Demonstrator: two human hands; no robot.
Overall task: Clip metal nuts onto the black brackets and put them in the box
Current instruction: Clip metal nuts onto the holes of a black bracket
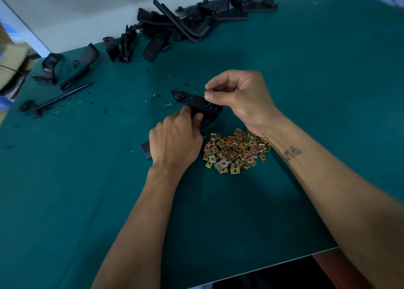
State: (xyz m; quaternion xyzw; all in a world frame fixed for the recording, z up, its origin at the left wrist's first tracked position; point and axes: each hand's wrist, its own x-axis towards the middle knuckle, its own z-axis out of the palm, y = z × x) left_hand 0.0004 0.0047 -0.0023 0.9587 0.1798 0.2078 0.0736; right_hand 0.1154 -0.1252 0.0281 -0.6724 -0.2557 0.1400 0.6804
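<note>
Head view.

Bracket (197,105): black, perforated, held just above the mat (284,92). Left hand (175,140) grips its near end, thumb and fingers curled round it.

Nut (208,90): one small metal clip, pinched edge-on between thumb and forefinger of the right hand (238,94), poised at the bracket's far edge, touching or nearly so; which, cannot be told.

Nut pile (237,151): loose brass-coloured clips on the mat, just under the right wrist, beside the left hand.

Bracket stock (185,24): black parts heaped along the mat's far edge, more scattered to the far left (67,70).

Box (13,54): cardboard, partly seen at the left margin, well apart from the hands; contents not visible.

Debris: black crumbs and shavings around the work spot.

Risks, as judged: the nut is small and lightly pinched, so it may slip or tilt if pushed off-square onto the edge. A skewed clip would miss its hole. The right wrist could sweep the pile.
</note>
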